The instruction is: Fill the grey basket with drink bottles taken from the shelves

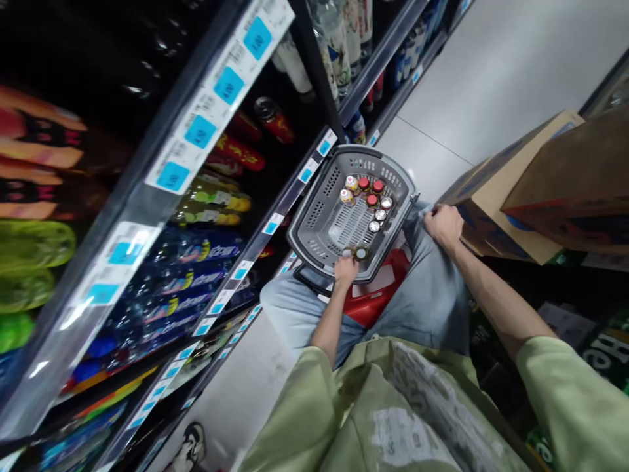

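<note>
A grey shopping basket (314, 226) stands between my knees, with a red base (366, 305) under it. My left hand (346, 270) reaches over its near rim, fingers curled around a small bottle (348, 252) whose pale cap shows above them. Another bottle (361, 254) stands just right of it. Farther in are bottles with red caps (372, 200), bottles with silver tops (380, 215) and two white-and-red-topped bottles (346, 196). My right hand (443, 225) rests closed at my right knee, outside the basket; nothing shows in it.
Shelves with price tags (228, 85) run along the left, holding blue-labelled bottles (196, 282) and red cans (275, 120). Cardboard boxes (550, 190) are stacked close on the right. Grey floor (511, 72) extends ahead. A shoe (191, 446) shows at lower left.
</note>
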`<state>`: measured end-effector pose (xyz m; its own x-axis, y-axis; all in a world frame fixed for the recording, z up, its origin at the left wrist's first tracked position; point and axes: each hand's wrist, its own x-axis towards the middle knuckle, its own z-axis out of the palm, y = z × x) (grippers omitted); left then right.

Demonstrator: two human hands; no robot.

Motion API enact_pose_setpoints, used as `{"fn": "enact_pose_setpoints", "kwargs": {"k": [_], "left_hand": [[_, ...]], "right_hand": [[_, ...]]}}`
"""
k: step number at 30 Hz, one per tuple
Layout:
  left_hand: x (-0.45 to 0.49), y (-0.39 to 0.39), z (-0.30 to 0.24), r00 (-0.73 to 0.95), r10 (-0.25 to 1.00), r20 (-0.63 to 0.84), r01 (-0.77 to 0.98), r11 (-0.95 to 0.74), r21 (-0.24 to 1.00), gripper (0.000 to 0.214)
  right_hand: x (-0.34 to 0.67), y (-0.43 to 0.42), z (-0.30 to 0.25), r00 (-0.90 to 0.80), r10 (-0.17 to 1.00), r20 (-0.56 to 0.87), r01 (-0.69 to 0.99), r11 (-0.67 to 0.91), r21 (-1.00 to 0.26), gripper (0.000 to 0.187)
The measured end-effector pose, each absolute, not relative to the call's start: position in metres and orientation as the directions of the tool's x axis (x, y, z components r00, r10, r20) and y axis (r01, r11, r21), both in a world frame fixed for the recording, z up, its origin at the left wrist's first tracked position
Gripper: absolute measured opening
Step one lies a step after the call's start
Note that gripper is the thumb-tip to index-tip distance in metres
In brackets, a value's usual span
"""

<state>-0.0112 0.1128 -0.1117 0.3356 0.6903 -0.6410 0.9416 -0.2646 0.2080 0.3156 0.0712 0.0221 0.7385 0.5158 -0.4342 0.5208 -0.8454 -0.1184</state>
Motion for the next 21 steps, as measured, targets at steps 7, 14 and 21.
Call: {"fn": "enact_pose_setpoints", "kwargs": {"k": [7,14,21], "left_hand": [[-0.027,0.061,-0.088,0.457,0.697,-0.553,0.883,-0.282,0.374,0.035],[-0.046,0.047,-0.081,0.535,0.703,-0.468,0.815,-0.282,0.506,0.038],[-0.053,0.048,-0.078,0.545,0.687,-0.481,0.816,-0.3,0.494,0.044]], "right_hand": [[0.309,0.062,0.024,0.723,0.572,-0.387,0.588,-0.804,-0.088,0.049],[0.303,0.055,0.031,0.675,0.622,-0.396,0.626,-0.768,-0.139,0.05],[0.309,0.053,0.022,0.679,0.606,-0.414,0.571,-0.791,-0.221,0.053]]}}
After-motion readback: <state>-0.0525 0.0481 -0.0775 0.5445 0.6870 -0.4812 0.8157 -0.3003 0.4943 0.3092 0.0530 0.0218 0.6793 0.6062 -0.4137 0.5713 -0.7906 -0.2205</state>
